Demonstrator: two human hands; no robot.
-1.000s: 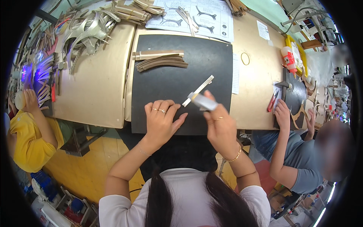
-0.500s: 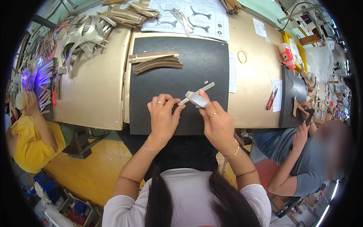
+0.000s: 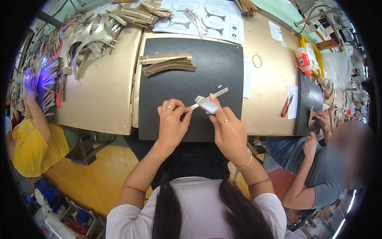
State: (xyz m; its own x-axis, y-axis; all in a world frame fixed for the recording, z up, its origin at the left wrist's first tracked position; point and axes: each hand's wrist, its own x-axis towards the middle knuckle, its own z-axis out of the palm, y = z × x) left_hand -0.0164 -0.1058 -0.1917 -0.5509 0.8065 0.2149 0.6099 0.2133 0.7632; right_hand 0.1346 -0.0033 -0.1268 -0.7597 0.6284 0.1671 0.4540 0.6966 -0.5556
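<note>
A narrow pale strip (image 3: 220, 93) lies slantwise on the black mat (image 3: 167, 89). My left hand (image 3: 172, 121) is closed in a pinch at the strip's near left end, its fingertips covering that tip. My right hand (image 3: 230, 129) grips a small grey-white handheld tool (image 3: 207, 105) with a yellow band. The tool rests over the middle of the strip; its underside and exact kind are hidden. Farther back on the mat sit a stack of curved brown strips (image 3: 169, 67) and a flatter bundle of strips (image 3: 165, 59). A tiny red-and-white scrap (image 3: 219, 86) lies beyond the pale strip.
Printed drawing sheets (image 3: 199, 20) and strip bundles (image 3: 137, 16) lie at the back. Silvery cut pieces (image 3: 93, 38) are heaped back left. To the right are a yellow ring (image 3: 257, 61), a red-handled cutter (image 3: 287, 104) and a bottle (image 3: 303, 61). Co-workers sit at both sides.
The whole view has shifted slightly. My left hand has drawn a little left along the strip's end; my right hand and tool stay nearly still. The right-hand co-worker's hands have moved.
</note>
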